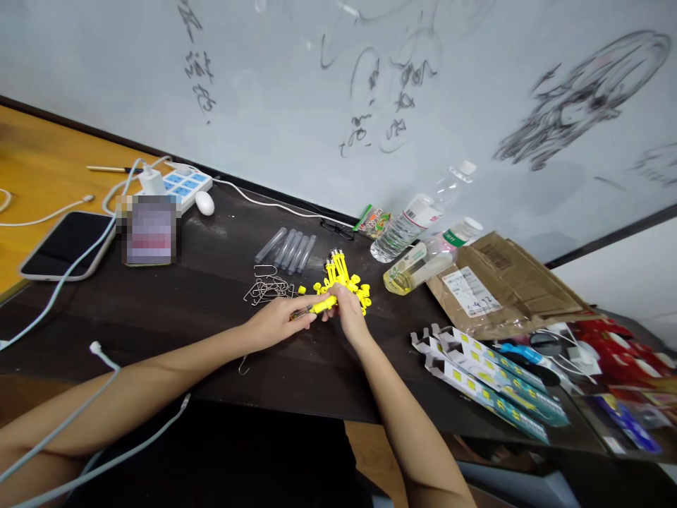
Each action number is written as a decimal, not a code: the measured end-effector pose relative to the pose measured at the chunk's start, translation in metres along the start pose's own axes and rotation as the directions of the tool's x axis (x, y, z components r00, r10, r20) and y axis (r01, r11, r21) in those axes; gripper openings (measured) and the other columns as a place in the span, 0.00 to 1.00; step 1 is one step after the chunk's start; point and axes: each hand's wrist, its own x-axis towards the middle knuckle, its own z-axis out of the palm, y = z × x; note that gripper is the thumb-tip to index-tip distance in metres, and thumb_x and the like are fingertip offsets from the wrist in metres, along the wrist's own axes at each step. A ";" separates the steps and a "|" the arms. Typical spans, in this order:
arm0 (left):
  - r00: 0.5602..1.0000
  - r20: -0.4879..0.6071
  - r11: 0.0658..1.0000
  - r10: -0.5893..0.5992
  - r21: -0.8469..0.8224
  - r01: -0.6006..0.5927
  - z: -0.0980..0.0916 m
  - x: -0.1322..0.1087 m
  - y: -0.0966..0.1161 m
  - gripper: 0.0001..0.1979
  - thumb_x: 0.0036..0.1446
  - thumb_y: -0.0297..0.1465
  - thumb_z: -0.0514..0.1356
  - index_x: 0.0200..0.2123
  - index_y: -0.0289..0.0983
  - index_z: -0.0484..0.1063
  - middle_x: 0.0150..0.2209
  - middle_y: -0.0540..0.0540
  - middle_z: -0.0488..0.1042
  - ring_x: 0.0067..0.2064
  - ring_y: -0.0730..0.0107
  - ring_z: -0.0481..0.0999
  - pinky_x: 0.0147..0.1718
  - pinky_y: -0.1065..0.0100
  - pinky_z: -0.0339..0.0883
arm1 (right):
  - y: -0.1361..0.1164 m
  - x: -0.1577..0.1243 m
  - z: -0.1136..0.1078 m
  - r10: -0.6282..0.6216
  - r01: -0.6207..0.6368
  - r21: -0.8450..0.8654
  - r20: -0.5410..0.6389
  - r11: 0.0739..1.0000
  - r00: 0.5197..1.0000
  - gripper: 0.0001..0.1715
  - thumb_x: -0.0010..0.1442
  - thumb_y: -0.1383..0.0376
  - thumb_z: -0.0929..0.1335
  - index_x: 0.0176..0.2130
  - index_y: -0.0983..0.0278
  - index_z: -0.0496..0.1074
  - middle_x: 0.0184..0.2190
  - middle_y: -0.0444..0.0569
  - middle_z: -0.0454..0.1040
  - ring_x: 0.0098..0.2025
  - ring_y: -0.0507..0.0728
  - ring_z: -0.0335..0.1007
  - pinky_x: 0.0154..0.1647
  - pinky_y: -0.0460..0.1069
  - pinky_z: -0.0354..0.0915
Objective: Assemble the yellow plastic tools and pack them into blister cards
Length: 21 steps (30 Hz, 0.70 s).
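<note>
Dark table (211, 310) — one. My left hand (279, 323), my right hand (348, 310) — fingers narrow. Heap of yellow parts (364, 290), just beyond. Slim piece (317, 307), above the table, held by left fingers, right fingers at its yellow end (328, 303); I'd keep it straight, pressing lightly.

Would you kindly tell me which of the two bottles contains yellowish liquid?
The bottle with the green band near its neck, nearer the right hand; the other bottle, closer to the whiteboard, looks colourless inside.
</note>
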 end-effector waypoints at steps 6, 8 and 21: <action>0.999 -0.027 0.997 -0.038 -0.067 0.036 -0.003 -0.001 0.001 0.25 0.62 0.33 0.52 0.62 0.44 0.58 0.28 0.52 0.73 0.21 0.81 0.63 0.25 0.77 0.59 | -0.017 -0.001 -0.014 0.000 -0.004 0.020 0.180 1.000 0.984 0.19 0.55 0.51 0.69 0.37 0.62 0.66 0.25 0.42 0.71 0.25 0.50 0.71 0.30 0.49 0.73; 0.999 -0.019 0.997 -0.048 -0.060 0.047 -0.002 -0.002 0.000 0.25 0.61 0.33 0.52 0.62 0.46 0.58 0.27 0.52 0.74 0.20 0.81 0.63 0.24 0.77 0.58 | -0.015 -0.001 -0.014 0.016 -0.018 0.009 0.182 1.000 0.983 0.19 0.55 0.51 0.69 0.34 0.62 0.64 0.25 0.42 0.71 0.24 0.50 0.71 0.29 0.50 0.73; 1.000 -0.001 1.000 -0.023 0.021 0.023 0.000 -0.001 -0.002 0.26 0.60 0.33 0.54 0.62 0.44 0.58 0.25 0.54 0.73 0.21 0.79 0.60 0.25 0.76 0.56 | -0.011 -0.007 -0.013 -0.107 0.195 -0.407 0.230 0.892 0.967 0.18 0.66 0.52 0.57 0.30 0.60 0.58 0.20 0.40 0.61 0.21 0.52 0.62 0.26 0.49 0.59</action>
